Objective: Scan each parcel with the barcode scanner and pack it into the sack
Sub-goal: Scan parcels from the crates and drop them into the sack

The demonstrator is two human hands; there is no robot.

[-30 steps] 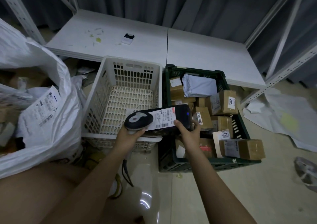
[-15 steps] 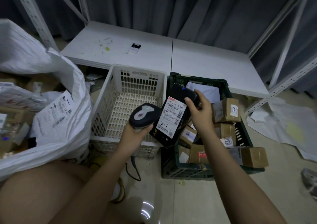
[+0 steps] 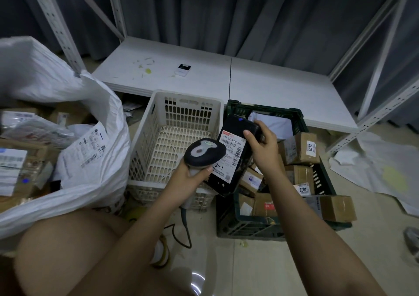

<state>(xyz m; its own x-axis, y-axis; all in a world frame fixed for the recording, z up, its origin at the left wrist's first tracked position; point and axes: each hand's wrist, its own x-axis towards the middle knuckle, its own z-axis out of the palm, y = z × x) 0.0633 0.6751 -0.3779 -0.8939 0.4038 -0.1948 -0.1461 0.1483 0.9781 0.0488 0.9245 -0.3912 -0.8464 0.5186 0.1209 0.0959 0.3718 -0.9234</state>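
My right hand grips a long black parcel by its upper end and holds it tilted, label facing me, above the gap between two crates. My left hand holds the grey barcode scanner by its handle; the scanner's head overlaps the left edge of the parcel's white label. The white sack lies open at the left with several labelled parcels inside. A dark green crate at the right holds several brown cardboard parcels.
A white plastic crate stands between the sack and the green crate. Behind them is a low white shelf board with a small white device. Metal rack posts rise left and right. Crumpled white paper lies on the floor at the right.
The black parcel was level a second ago and my right hand has turned it upright with the label toward me. The scanner has risen to the label's left edge.
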